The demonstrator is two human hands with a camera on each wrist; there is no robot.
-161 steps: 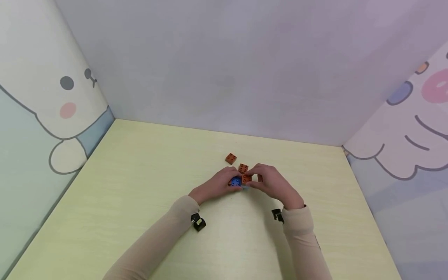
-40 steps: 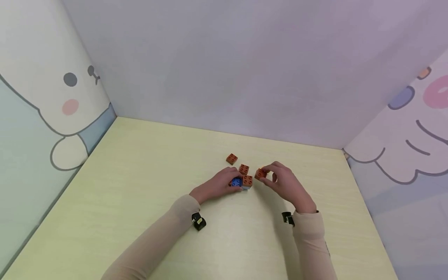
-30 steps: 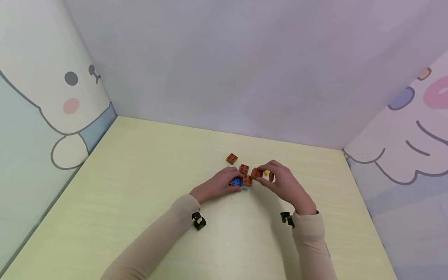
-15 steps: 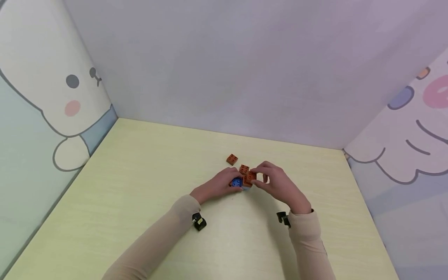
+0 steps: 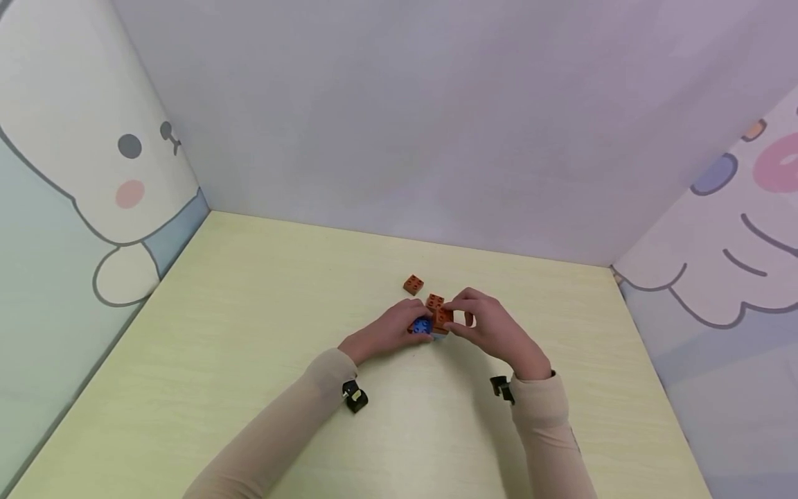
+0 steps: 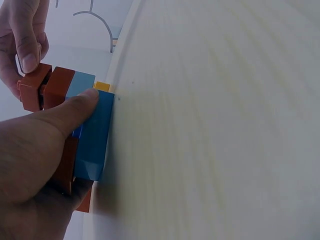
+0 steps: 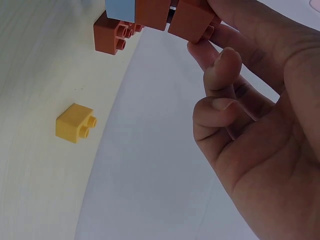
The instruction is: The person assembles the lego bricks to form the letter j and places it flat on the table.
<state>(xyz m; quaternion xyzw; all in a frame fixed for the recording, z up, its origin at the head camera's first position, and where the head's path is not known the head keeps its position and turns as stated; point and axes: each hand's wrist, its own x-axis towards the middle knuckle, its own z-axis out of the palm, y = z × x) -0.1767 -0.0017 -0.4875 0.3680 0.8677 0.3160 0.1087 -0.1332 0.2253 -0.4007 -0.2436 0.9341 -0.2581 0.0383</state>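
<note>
My left hand [image 5: 393, 326] grips a block build on the table, thumb along its long blue brick [image 6: 95, 137]. A bright blue studded brick [image 5: 422, 325] shows between the fingers. At the build's right end, a light blue brick [image 6: 81, 84] carries a reddish-brown brick [image 6: 58, 86]. Just above that, my right hand [image 5: 492, 329] pinches another reddish-brown brick [image 7: 191, 20] between thumb and fingertips. It tilts slightly, and a narrow gap shows between the two brown bricks in both wrist views. The left palm hides part of the build.
One loose brown brick [image 5: 413, 284] lies behind the build; another brown brick [image 5: 435, 301] sits close behind it. A yellow brick [image 7: 72, 123] lies on the table near the right hand. Pale walls with cartoon drawings [image 5: 129, 194] enclose the table [image 5: 280, 277].
The right hand has carried its brown brick leftward from beside the yellow brick to above the build's right end. Earlier it was at the lower brown brick. The left hand holds its place.
</note>
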